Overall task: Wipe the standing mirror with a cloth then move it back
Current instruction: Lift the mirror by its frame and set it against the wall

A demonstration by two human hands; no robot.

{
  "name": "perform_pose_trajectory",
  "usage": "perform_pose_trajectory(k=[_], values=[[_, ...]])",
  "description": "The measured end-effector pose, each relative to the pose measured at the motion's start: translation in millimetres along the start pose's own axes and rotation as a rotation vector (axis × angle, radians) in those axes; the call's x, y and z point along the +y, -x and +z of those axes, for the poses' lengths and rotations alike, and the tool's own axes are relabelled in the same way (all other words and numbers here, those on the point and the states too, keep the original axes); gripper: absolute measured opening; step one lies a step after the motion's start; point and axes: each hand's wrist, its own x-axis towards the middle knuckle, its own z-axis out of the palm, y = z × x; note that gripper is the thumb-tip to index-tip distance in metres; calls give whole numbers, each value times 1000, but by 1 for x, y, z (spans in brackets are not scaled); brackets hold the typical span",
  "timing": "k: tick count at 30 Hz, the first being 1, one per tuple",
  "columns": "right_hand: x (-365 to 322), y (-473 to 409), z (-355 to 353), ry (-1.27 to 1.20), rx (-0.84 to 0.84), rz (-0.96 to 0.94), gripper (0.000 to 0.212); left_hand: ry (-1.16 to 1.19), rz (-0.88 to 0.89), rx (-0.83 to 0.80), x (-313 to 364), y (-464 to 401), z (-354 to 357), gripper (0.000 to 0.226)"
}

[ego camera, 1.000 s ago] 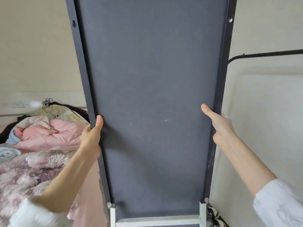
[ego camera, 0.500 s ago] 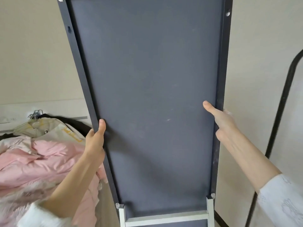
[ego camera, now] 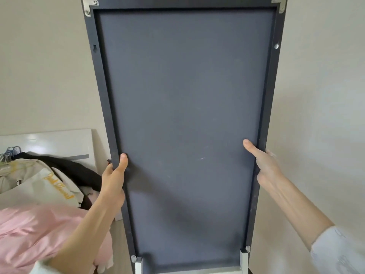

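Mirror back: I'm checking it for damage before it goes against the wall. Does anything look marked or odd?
Mostly sound. The mirror shows a short pale scratch on its grey backing, low and right of centre, between the left hand and right hand gripping the frame edges. Both top corner brackets look intact.

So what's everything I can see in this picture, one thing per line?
standing mirror: one, dark grey back panel facing the camera, centre, filling most of the view
corner brackets: two, silver, mirror's top corners
stand bar: one, white, at the mirror's foot
wall: beige, behind
headboard: one, glossy white, left
clothes pile: pink, cream and black, lower left
hangers: a bunch, blue-grey, far left
left hand: gripping the mirror's left edge
right hand: gripping the right edge; fingers hidden behind the frame
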Motion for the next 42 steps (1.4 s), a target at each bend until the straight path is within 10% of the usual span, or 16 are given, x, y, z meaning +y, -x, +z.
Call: perform_pose_trajectory(k=[8, 29, 42], values=[[42, -179, 49, -9, -35, 17, 23, -19, -33, 50, -52, -156, 76, 74], [158, -554, 39, 29, -133, 251, 49, -139, 23, 198, -212, -375, 292, 44], [208, -670, 77, 106, -441, 294, 23, -319, 91, 507, -263, -392, 305, 29]])
